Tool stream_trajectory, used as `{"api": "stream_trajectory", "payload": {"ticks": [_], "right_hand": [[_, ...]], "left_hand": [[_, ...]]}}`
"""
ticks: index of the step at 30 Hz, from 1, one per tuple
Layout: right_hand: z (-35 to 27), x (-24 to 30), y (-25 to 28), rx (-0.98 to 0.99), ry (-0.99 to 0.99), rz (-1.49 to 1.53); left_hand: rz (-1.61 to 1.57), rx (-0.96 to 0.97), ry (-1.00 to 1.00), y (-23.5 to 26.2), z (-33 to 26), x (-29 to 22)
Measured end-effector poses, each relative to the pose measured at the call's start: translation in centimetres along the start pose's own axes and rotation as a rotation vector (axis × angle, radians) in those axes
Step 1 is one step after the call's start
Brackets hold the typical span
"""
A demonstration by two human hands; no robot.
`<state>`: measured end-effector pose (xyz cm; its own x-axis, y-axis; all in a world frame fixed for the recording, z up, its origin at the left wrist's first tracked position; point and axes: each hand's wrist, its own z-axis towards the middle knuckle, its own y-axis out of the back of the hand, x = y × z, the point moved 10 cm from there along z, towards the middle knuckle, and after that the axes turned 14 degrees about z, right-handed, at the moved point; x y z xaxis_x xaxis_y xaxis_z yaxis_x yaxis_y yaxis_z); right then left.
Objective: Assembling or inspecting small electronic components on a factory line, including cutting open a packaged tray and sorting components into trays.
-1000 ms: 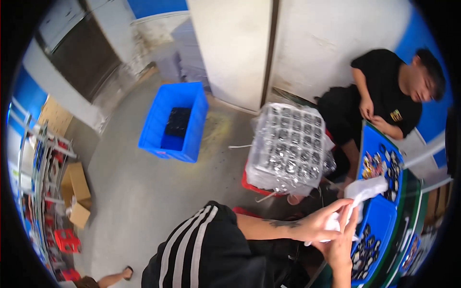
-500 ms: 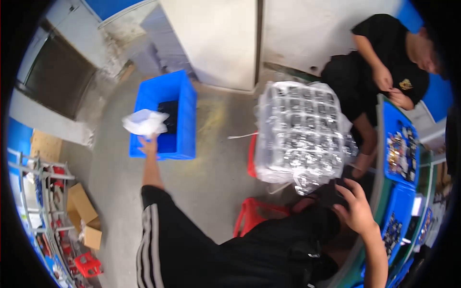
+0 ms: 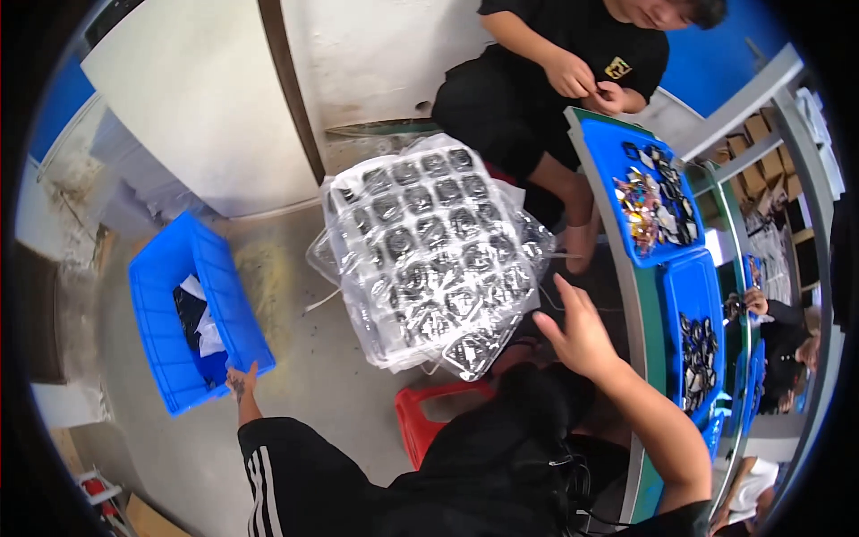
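My left hand (image 3: 240, 383) grips the near rim of a blue crate (image 3: 248, 315) standing on the floor at left. Inside the crate lie a crumpled white bag (image 3: 208, 333) and something black (image 3: 189, 315). My right hand (image 3: 577, 331) is held in the air, fingers apart and holding nothing, just right of a stack of clear plastic blister trays (image 3: 429, 246). Small dark items fill the trays' pockets, and clear plastic film wraps the stack. One loose clear piece (image 3: 474, 351) sticks out at its near corner.
A red stool (image 3: 419, 421) stands by my legs. At right, a green bench (image 3: 633, 340) carries blue trays (image 3: 637, 255) of small parts. A seated co-worker in black (image 3: 573, 45) works with both hands beyond it. A white panel (image 3: 201, 98) stands at the back left.
My left hand has let go of the white bag, which now lies in the crate, and has moved to the rim. My view has turned to the right.
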<state>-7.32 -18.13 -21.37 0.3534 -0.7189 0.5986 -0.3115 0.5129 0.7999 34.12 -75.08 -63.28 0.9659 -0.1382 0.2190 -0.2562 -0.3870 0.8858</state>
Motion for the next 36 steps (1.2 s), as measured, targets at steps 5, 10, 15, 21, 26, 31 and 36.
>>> {"api": "stream_trajectory", "payload": {"ticks": [5,10,15,21,26,31,36], "right_hand": [[3.1,-5.4,-3.7,-0.073,-0.459,0.629],[3.0,-7.0,-4.3,-0.161,-0.483,0.714],[3.5,-6.6,-2.6,-0.405,-0.316,0.889],[0.6,0.2,-2.4,-0.277,-0.401,1.453],[-4.7,7.3,-5.5,0.043,-0.374,1.503],[-5.9,10.2,-10.9,0.491,-0.267,1.138],[-4.1,6.5,-7.9,0.221,-0.275,1.061]], "left_hand": [[0.055,-0.168,-0.102,-0.1,-4.8,1.4],[0.027,-0.229,-0.259,-3.2,-13.6,-0.6],[0.034,-0.016,-0.271,-5.2,-21.3,-1.9],[-1.381,0.184,-0.578,18.1,-39.0,-12.9],[-1.957,1.191,-0.596,23.3,-45.7,-14.1],[-1.833,0.403,-0.419,21.4,-31.9,-0.1],[-2.059,0.17,0.027,9.2,-18.3,9.9]]}}
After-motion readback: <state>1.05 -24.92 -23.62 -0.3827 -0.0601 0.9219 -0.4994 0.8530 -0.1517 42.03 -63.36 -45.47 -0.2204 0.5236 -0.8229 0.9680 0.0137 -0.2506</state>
